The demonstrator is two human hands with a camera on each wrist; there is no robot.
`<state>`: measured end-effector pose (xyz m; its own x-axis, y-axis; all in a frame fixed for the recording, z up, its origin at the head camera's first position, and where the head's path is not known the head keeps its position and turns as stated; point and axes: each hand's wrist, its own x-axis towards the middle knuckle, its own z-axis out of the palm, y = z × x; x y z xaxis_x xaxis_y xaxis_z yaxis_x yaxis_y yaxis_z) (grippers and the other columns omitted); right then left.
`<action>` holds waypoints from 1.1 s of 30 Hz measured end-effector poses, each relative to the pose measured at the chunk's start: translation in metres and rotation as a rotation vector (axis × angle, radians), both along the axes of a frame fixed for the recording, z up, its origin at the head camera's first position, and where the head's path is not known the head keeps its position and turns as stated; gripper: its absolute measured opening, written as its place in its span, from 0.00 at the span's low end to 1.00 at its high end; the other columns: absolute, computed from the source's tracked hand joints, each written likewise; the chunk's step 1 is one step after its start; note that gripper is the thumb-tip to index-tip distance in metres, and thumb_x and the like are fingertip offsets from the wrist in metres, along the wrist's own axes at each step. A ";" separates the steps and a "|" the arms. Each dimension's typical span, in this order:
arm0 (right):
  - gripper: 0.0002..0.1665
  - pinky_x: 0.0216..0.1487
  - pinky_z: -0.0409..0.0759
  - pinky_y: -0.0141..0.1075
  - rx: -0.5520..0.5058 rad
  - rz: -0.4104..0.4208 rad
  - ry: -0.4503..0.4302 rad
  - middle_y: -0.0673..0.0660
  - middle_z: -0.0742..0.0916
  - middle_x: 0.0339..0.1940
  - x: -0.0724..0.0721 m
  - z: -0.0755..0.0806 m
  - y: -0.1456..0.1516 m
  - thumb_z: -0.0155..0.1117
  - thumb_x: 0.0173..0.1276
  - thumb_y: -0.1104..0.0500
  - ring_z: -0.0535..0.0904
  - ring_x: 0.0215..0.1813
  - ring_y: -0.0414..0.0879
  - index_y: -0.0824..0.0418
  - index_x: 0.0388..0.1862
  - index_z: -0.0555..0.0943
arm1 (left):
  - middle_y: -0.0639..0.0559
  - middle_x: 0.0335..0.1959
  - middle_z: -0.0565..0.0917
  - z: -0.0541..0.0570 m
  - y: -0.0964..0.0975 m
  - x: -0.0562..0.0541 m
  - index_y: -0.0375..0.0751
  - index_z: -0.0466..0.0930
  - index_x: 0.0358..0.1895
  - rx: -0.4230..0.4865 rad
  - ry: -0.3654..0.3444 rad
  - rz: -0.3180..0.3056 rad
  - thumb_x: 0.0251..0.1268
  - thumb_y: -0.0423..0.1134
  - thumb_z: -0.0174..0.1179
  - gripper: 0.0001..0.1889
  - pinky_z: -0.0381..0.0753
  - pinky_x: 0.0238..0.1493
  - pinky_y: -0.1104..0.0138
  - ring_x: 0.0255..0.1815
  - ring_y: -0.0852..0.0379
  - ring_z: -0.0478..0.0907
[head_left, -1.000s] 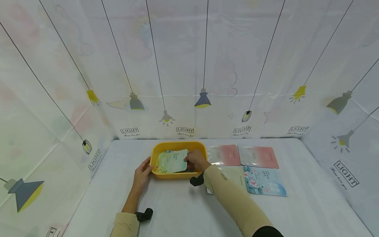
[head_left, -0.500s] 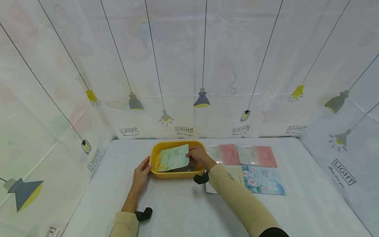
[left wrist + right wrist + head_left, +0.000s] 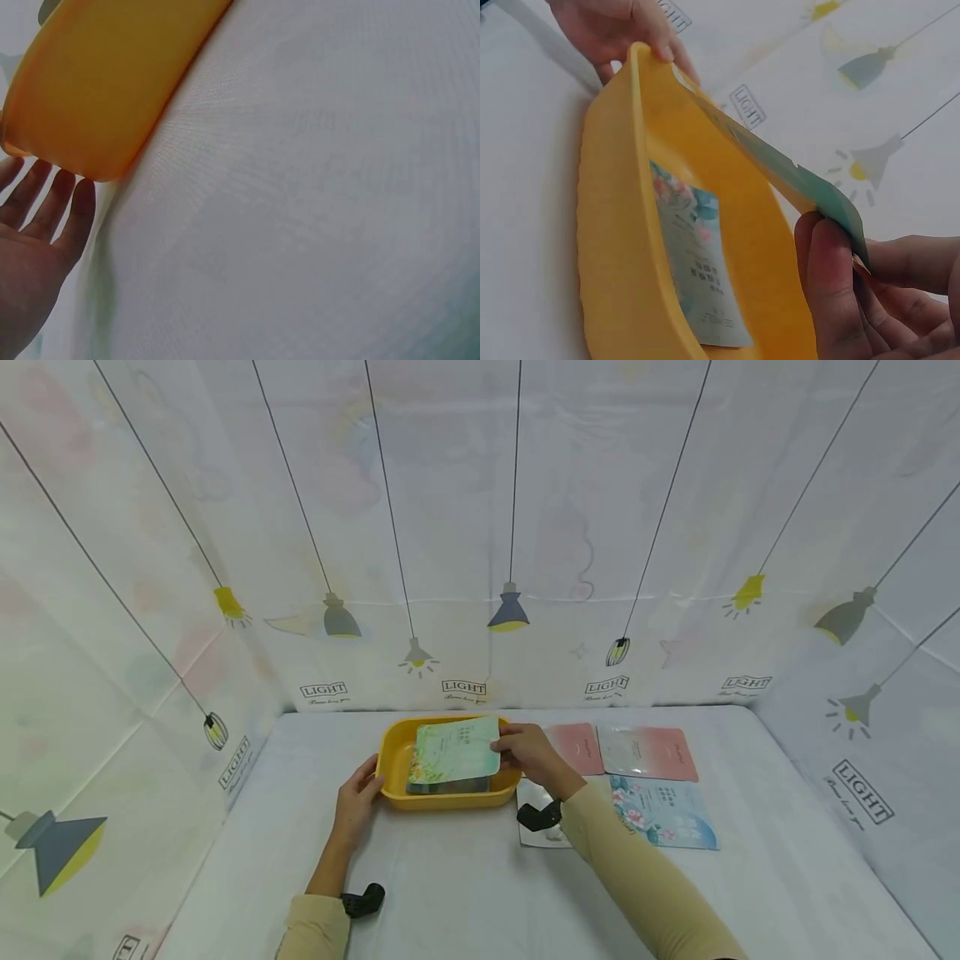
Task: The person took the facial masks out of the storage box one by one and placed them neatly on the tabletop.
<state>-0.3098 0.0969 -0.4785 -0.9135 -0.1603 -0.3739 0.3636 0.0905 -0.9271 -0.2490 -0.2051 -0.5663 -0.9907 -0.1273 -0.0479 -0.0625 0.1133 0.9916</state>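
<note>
My right hand (image 3: 534,757) pinches the right edge of a flat green face mask packet (image 3: 453,752), thumb on one face and fingers on the other. The packet is tilted above the yellow plastic tray (image 3: 450,805). In the right wrist view, a pale blue flowered face mask packet (image 3: 697,262) lies inside the tray below it. My left hand (image 3: 357,802) grips the tray's left end, its thumb over the rim. In the left wrist view, the left fingers (image 3: 78,214) touch the outside of that end. The right forearm partly covers packets on the table.
Right of the tray, two pink packets, one (image 3: 648,753) fully visible and one (image 3: 576,747) partly hidden, lie at the back. In front of them are a blue flowered packet (image 3: 667,812) and a pale packet (image 3: 542,838). A printed cloth wall (image 3: 555,652) stands behind.
My right hand has lifted the green packet and drawn it right and away from me, uncovering more of what lies under it. The left hand stays on the tray.
</note>
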 end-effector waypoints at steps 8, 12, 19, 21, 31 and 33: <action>0.28 0.40 0.86 0.35 0.002 0.054 0.006 0.61 0.85 0.52 0.016 0.004 0.036 0.64 0.66 0.63 0.84 0.36 0.46 0.65 0.65 0.71 | 0.43 0.73 0.68 -0.001 -0.001 -0.001 0.41 0.63 0.73 -0.006 0.006 -0.007 0.74 0.36 0.50 0.26 0.79 0.54 0.78 0.69 0.45 0.70; 0.28 0.41 0.87 0.36 -0.009 0.076 0.038 0.61 0.85 0.53 0.026 0.003 0.057 0.63 0.67 0.64 0.85 0.38 0.47 0.67 0.65 0.71 | 0.44 0.72 0.68 0.000 -0.001 0.000 0.42 0.63 0.73 -0.002 0.001 -0.005 0.74 0.37 0.50 0.25 0.78 0.54 0.78 0.69 0.46 0.70; 0.30 0.41 0.85 0.35 -0.039 0.086 0.077 0.58 0.86 0.50 0.047 0.007 0.093 0.60 0.69 0.64 0.86 0.39 0.45 0.70 0.67 0.68 | 0.44 0.72 0.68 0.003 0.001 0.001 0.42 0.63 0.73 -0.007 -0.005 0.002 0.74 0.37 0.50 0.25 0.78 0.55 0.77 0.69 0.47 0.70; 0.30 0.42 0.86 0.35 -0.035 0.077 0.070 0.57 0.86 0.50 0.054 0.007 0.104 0.60 0.69 0.63 0.86 0.41 0.45 0.69 0.68 0.67 | 0.43 0.73 0.68 0.003 0.001 0.001 0.42 0.63 0.73 -0.012 -0.001 0.000 0.74 0.37 0.49 0.25 0.79 0.57 0.74 0.70 0.46 0.70; 0.38 0.40 0.85 0.33 0.008 0.026 0.035 0.50 0.85 0.44 0.086 -0.003 0.152 0.61 0.70 0.58 0.84 0.38 0.42 0.71 0.72 0.59 | 0.44 0.73 0.67 0.003 0.000 0.001 0.43 0.63 0.73 -0.013 -0.005 -0.001 0.74 0.38 0.50 0.26 0.78 0.58 0.72 0.70 0.46 0.69; 0.37 0.41 0.85 0.33 0.020 0.016 0.021 0.50 0.85 0.44 0.093 -0.009 0.161 0.62 0.70 0.58 0.84 0.38 0.43 0.71 0.71 0.60 | 0.44 0.73 0.67 0.003 0.001 0.002 0.42 0.63 0.73 -0.011 -0.003 0.001 0.74 0.37 0.50 0.26 0.78 0.57 0.73 0.70 0.46 0.69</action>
